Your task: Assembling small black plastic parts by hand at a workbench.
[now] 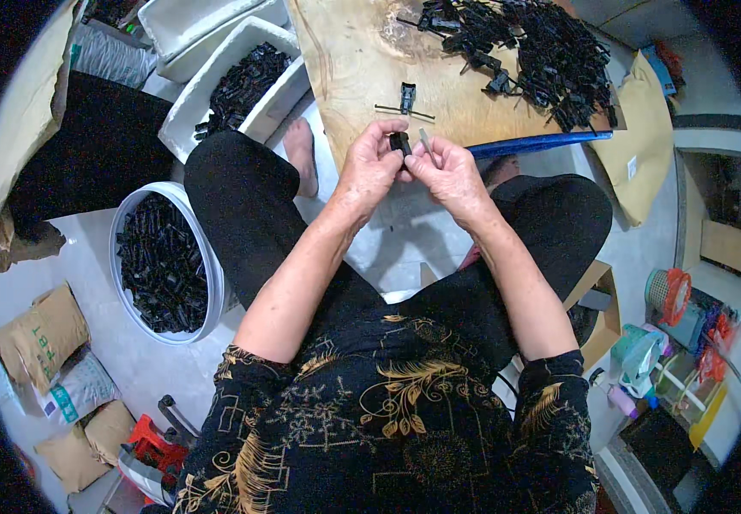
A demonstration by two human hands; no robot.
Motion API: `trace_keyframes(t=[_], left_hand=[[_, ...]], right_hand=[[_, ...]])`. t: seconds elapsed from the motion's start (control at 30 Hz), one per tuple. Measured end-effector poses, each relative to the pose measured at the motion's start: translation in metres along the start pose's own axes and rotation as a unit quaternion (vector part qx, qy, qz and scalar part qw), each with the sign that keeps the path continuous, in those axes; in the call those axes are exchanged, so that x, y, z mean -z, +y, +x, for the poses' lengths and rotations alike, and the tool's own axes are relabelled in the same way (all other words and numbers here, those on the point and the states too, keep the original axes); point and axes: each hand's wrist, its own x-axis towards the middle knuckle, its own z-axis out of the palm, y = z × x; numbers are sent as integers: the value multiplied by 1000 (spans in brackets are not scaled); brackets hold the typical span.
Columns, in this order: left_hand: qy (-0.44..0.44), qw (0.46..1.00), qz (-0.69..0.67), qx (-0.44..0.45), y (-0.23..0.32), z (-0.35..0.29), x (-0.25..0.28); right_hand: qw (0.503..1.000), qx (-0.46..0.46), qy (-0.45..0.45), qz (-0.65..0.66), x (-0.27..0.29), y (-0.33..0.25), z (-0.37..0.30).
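Between the fingers of my left hand (365,171) is a small black plastic part (399,142), held just off the near edge of the wooden board. My right hand (454,177) is closed around a thin greyish blade-like strip (427,144), its upper end sticking out above the fingers. The right fingertips come right up against the black part. Just beyond my hands, a black plastic piece (408,98) lies on the board, with thin black rods (422,115) crossing beside it.
A large heap of black plastic parts (550,64) covers the far right of the wooden board (345,60). A blue strip (542,143) runs along its near edge. To my left stand a white foam box (280,107) and a white bucket (216,283), both holding black parts.
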Motion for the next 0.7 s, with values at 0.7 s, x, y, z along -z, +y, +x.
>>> trace_keyframes(t=[0.7], left_hand=[[55,988,-136,46,2,5,6]], right_hand=[[994,55,65,64,-4,-3,3]])
